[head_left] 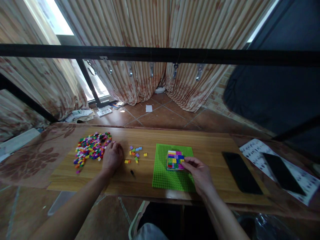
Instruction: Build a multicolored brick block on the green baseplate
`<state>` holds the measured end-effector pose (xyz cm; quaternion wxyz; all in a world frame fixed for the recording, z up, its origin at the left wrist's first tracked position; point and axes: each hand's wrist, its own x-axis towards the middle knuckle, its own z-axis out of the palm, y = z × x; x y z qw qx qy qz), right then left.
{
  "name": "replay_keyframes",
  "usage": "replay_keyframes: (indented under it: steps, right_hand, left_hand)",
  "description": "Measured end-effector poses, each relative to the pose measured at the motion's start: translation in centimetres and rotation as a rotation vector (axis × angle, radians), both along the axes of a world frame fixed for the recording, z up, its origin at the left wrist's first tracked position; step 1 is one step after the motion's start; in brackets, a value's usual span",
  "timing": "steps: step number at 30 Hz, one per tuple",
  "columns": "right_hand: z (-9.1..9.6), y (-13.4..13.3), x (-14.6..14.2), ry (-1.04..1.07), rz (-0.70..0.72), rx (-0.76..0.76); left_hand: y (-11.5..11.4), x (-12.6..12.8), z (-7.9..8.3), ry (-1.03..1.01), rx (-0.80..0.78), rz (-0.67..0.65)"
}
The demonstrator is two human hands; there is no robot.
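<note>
A block of toy bricks (174, 160), topped with rows of white, pink, blue, yellow, green and red, sits on a green studded baseplate (160, 180). The thumb and forefinger of my right hand (201, 173) close on its right edge. On the left, my left hand (113, 156) rests at the right side of a heap of loose multicoloured bricks (90, 146). Its fingers are curled, and whatever is in them is hidden. Between heap and baseplate lie several scattered bricks (137, 155), one yellow brick (145, 154) apart from them, and a small black piece (132, 172).
Everything stands on a wooden board (212, 146). At its right end lies a dark flat panel (241, 171), beside a printed sheet (257, 150) with a black phone-like slab (283, 173) on it. A black bar (150, 53) with metal hooks crosses beyond the table.
</note>
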<state>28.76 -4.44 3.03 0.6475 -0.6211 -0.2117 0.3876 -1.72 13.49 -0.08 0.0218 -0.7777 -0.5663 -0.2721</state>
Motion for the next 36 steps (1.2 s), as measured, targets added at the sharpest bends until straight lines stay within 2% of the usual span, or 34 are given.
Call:
replay_keyframes:
  steps: [9,16,20,23,26,30,36]
  right_hand:
    - [0.4,0.1,-0.7,0.074,-0.074,-0.069]
    - [0.3,-0.1,-1.4,0.081,-0.109,-0.039]
    - [0.4,-0.2,-1.5,0.112,-0.075,-0.030]
    - [0.6,-0.5,-1.3,0.143,-0.049,-0.015]
    - [1.0,-0.8,-0.6,0.155,-0.089,-0.009]
    - [1.0,-0.2,0.4,0.094,-0.153,-0.044]
    - [-0.3,0.9,-0.3,-0.053,-0.061,-0.115]
  left_hand:
    - [0.0,0.0,-0.2,0.018,0.008,0.018]
    - [0.0,0.0,-0.2,0.027,0.004,0.028]
    - [0.0,0.0,-0.2,0.038,0.011,0.026]
    - [0.0,0.0,-0.1,0.046,0.023,0.026]
    - [0.0,0.0,-0.1,0.054,0.025,0.027]
    - [0.0,0.0,-0.2,0.061,0.030,0.025]
    - [0.1,-0.1,-0.3,0.047,0.032,0.012]
